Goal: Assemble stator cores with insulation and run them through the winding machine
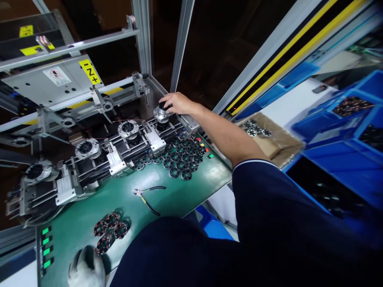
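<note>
Fingers of your bare right hand (176, 103), at eleven o'clock in the view, reach over the dark ring (163, 106) set in the farthest metal holder (161, 116). You have them bent at its top; whether that grip is closed on the ring cannot be told. Toward eight o'clock from it, three more round holders (128, 129) run along the machine.

Your gloved left hand (86, 269) is low, between seven and eight o'clock, over the green desk (119, 199), fingertips right by the nearest of the red-dotted rings (104, 243). You cannot tell whether this grip holds anything. At two o'clock from those rings lie the cutters (146, 197), handles spread; farther out the same way is a heap of dark rings (181, 157). Between three and four o'clock from your right hand, a cardboard box (278, 143) holds more rings (254, 128).
</note>
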Tool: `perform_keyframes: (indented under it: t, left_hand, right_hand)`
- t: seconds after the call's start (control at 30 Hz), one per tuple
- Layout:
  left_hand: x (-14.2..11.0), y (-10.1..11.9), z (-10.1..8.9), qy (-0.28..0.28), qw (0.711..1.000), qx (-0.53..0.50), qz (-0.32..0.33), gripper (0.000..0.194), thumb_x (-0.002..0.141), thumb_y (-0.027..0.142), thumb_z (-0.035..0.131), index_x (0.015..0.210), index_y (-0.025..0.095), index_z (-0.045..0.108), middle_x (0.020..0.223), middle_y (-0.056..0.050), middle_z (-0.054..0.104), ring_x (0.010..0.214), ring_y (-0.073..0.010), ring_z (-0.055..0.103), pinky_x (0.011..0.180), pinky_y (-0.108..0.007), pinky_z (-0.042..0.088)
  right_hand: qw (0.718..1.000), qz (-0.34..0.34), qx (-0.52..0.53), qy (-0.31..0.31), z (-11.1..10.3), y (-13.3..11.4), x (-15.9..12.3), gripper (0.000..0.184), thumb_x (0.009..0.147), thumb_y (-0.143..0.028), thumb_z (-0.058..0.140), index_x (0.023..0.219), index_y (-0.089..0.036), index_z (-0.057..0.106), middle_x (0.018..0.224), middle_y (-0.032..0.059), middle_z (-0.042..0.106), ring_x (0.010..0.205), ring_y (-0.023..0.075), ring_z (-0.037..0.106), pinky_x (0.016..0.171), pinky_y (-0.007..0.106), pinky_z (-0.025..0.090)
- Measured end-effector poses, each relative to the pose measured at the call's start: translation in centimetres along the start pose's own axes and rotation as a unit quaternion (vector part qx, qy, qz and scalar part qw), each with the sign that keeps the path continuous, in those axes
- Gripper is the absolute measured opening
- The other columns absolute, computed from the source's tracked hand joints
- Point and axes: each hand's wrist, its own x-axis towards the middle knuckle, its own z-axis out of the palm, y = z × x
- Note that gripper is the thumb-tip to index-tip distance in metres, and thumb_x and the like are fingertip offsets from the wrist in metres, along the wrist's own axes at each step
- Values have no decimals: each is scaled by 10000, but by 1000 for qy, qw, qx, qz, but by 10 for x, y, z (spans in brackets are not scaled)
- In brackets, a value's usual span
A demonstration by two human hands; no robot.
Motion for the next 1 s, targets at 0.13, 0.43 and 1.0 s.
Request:
perform_keyframes:
  t: [0.13,0.43,1.0]
  left_hand:
    - [2,-1,-3,-14,1000,-8,11,479,945,506,507,1290,204,645,1302,-188,703,1060,-390,699,777,-477,544]
    - [2,1,-5,-18,1000,-9,16,473,962,511,488,1272,187,637,1281,-204,700,1064,-404,699,789,-499,558]
    - [-4,-12,7,-47,998,-48,-15,576,927,537,528,1440,277,545,1388,-205,647,1176,-491,670,861,-616,573]
  right_hand:
    - [1000,-8,-28,-3,5,6,2,109,808,-169,836,914,-155,818,1314,42,740,1318,288,629,1198,526,455]
    - [995,-41,-54,-70,5,16,21,120,804,-273,866,838,-176,805,1177,-27,781,1090,208,736,1096,445,546]
    - [908,273,-150,281,61,-52,-222,481,1004,-222,370,1353,-106,681,1382,196,681,1331,298,633,1209,531,492]
